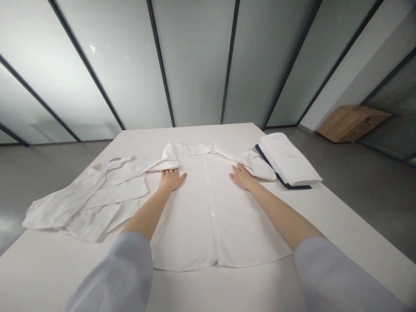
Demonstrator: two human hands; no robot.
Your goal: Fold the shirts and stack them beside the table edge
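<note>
A white short-sleeved shirt (195, 208) lies spread front up on the table, its collar at the far end and its hem toward me. Down its middle runs the button placket, with one button visible low on it. My left hand (172, 178) rests on the shirt's left edge just below the sleeve, fingers stretched, the fingertips partly under the sleeve's edge. On the right side, my right hand (242, 177) lies flat with fingers spread, close to the other sleeve. Neither hand grips anything.
A rumpled white garment (97, 195) lies on the left of the white table (328, 216), reaching its left edge. At the right edge sits a stack of folded white cloth (289, 158) over a dark piece. A wooden cabinet (351, 123) stands on the floor beyond, right.
</note>
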